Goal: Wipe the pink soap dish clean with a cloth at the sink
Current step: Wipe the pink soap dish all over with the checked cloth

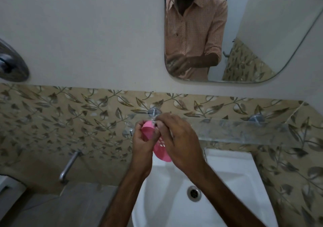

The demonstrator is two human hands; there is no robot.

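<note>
The pink soap dish is held up on edge above the back of the white sink, its slotted part showing between my hands. My left hand grips its left side, fingers curled around the upper pink part. My right hand covers its right side and top, fingertips pinched near the upper rim. A small pale scrap shows at those fingertips; I cannot tell whether it is a cloth.
A glass shelf on chrome brackets runs along the leaf-patterned tiles just behind my hands. The sink drain lies below. A chrome tap sticks out at the left. A mirror hangs above, showing a person's shirt.
</note>
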